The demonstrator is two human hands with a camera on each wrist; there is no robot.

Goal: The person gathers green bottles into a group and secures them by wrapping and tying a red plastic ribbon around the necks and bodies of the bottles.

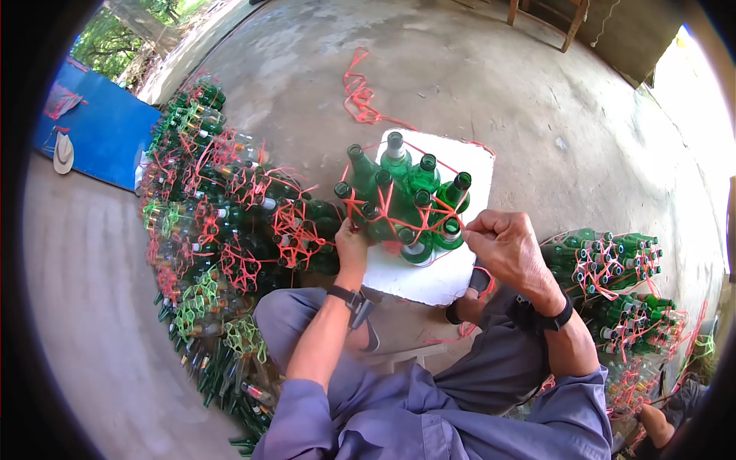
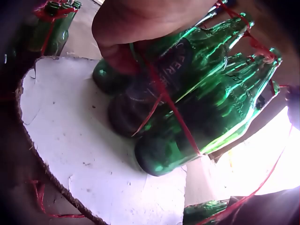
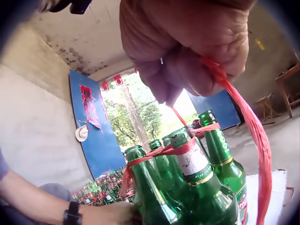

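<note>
Several green glass bottles (image 1: 424,176) stand bunched upright, with red plastic string looped round their necks and, lower, their bodies. My right hand (image 1: 502,244) is at the bunch's right, above the bottle tops. Its curled fingers pinch the red string (image 3: 253,136), one length hanging down and another running to a bottle neck. At the bunch's near left, my left hand (image 1: 352,249) grips a green bottle (image 2: 105,77) low on its side, fingers bent against the glass. A red strand (image 2: 176,117) crosses the bottle bodies from beside those fingers. Under the bottles is a white board (image 1: 418,280).
Many tied bottle bundles (image 1: 207,192) crowd the floor at left; more bundles (image 1: 606,261) stand at right. Loose red string (image 1: 359,96) lies beyond the board. A blue door panel (image 1: 107,130) with a hat (image 1: 64,153) is far left. A wooden stool (image 1: 571,31) stands behind.
</note>
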